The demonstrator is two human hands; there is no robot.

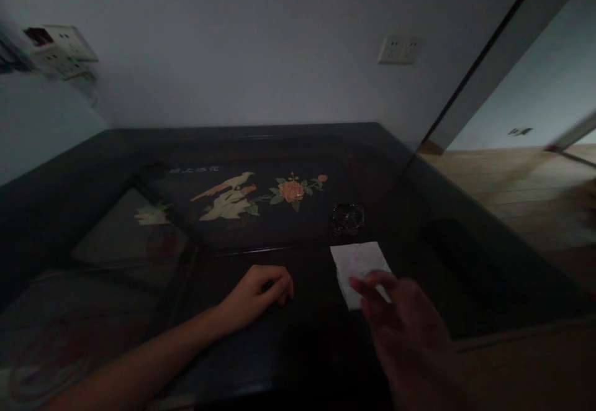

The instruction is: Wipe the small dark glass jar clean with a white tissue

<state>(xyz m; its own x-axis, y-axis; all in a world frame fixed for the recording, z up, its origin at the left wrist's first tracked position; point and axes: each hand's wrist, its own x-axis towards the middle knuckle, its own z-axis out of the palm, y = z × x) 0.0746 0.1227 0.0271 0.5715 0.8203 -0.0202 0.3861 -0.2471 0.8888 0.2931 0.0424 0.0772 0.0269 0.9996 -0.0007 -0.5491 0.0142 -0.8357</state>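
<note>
My left hand [263,290] rests on the dark glossy tabletop, its fingers loosely curled and no object showing in them. To the right, a square of white paper [342,268], like a tissue or napkin, lies flat with a faint pinkish mark near its top. Over its lower right part is my right hand [405,315], blurred, with the fingers pinched together. A small reddish tip [357,284] pokes out at the fingers; I cannot make out what it is. Just beyond the paper sits a small dark, shiny object [347,218], like a glass dish.
The dark table [261,130] bears a bird-and-flower picture [291,190] in its top. A dark flat oblong [454,252] lies at the right. Behind is a wall with a socket plate [400,49]; more sockets [69,41] are at upper left. The room is dim.
</note>
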